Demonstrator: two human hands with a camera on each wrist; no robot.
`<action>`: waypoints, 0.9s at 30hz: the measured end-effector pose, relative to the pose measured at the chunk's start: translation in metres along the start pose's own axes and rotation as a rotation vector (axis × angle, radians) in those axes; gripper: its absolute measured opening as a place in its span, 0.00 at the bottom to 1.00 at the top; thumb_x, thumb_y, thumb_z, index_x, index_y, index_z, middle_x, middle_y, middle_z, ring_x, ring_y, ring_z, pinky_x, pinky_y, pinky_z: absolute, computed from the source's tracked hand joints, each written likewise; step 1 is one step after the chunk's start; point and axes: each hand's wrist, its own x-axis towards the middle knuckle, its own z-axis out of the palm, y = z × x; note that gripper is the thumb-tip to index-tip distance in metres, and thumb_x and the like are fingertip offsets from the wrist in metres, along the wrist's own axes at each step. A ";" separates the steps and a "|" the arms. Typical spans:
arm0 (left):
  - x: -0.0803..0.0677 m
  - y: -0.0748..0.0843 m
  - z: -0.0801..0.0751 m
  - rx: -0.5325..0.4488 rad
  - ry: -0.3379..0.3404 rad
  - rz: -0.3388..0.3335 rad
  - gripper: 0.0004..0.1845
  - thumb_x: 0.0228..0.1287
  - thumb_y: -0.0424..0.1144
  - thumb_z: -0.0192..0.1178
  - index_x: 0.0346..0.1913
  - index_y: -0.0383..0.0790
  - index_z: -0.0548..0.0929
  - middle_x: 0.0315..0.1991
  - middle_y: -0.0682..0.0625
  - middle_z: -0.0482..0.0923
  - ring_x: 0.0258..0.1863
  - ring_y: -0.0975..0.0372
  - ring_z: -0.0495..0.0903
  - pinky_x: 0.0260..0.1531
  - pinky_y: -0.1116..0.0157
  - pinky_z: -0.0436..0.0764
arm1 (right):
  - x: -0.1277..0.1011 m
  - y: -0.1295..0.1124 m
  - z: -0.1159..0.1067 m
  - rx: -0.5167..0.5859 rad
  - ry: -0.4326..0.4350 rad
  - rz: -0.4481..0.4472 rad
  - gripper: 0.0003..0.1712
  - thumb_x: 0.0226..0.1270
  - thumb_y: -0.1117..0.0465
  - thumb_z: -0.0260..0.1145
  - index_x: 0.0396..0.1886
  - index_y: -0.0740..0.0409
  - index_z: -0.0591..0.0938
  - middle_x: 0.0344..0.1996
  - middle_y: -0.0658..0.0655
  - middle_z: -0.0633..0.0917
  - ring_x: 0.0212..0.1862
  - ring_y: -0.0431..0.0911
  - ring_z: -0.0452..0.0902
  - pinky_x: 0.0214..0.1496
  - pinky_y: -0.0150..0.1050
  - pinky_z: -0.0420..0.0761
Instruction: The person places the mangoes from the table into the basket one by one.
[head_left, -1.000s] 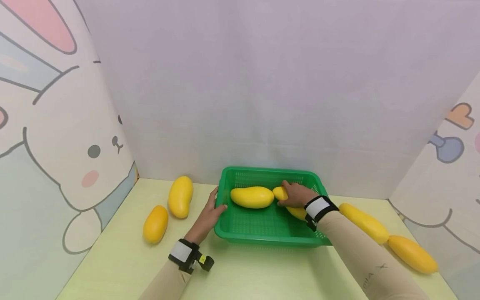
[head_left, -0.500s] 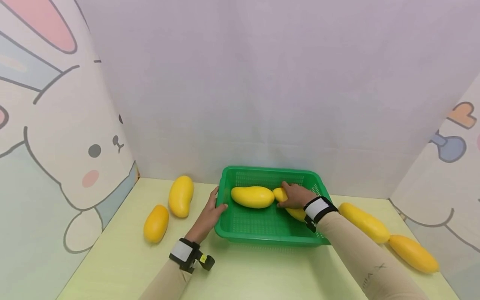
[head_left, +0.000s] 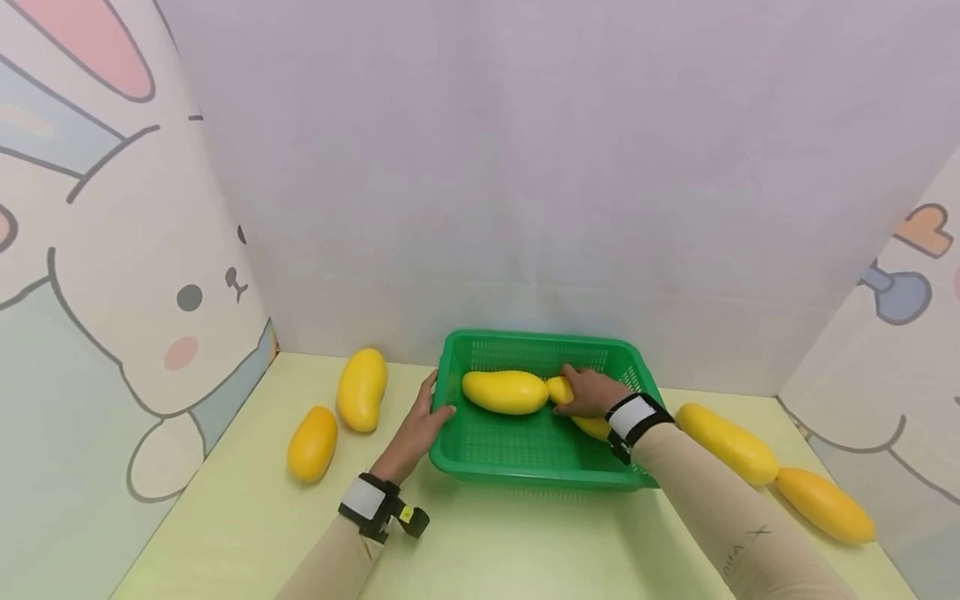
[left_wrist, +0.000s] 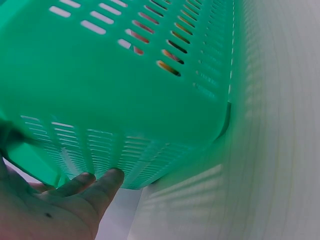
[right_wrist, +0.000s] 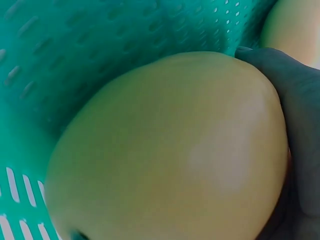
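Observation:
A green plastic basket [head_left: 525,478] with slotted walls stands on the table. My left hand [head_left: 415,431] holds its left side, thumb over the rim and fingers against the outer wall, as the left wrist view [left_wrist: 65,200] also shows. Inside the basket, my right hand [head_left: 597,393] grips a yellow mango [right_wrist: 170,150] from above, thumb and fingers on either side. That hand covers the mango's middle in the head view. Another yellow mango [head_left: 506,392] lies to its left in the basket, their ends touching or nearly so.
Left of the basket, a yellow mango [head_left: 362,390] and a more orange one [head_left: 312,445] lie on the pale table [head_left: 480,550]. Two more, one yellow [head_left: 727,443] and one orange [head_left: 825,505], lie on the right beside my right forearm. A wall cloth [head_left: 540,167] rises behind.

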 end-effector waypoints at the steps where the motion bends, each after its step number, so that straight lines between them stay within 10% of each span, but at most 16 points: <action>1: 0.000 0.000 0.000 -0.001 0.001 0.001 0.40 0.77 0.36 0.49 0.83 0.45 0.40 0.80 0.38 0.45 0.74 0.42 0.57 0.69 0.39 0.58 | 0.000 0.000 0.000 -0.002 -0.001 -0.002 0.41 0.65 0.44 0.71 0.67 0.63 0.68 0.43 0.63 0.80 0.36 0.51 0.75 0.39 0.47 0.76; 27: 0.000 0.000 0.001 0.001 0.012 -0.002 0.39 0.76 0.37 0.49 0.82 0.46 0.42 0.79 0.37 0.48 0.73 0.43 0.59 0.68 0.39 0.59 | -0.002 0.005 0.005 0.039 -0.003 -0.007 0.41 0.65 0.39 0.70 0.69 0.55 0.69 0.45 0.62 0.79 0.40 0.52 0.75 0.42 0.49 0.76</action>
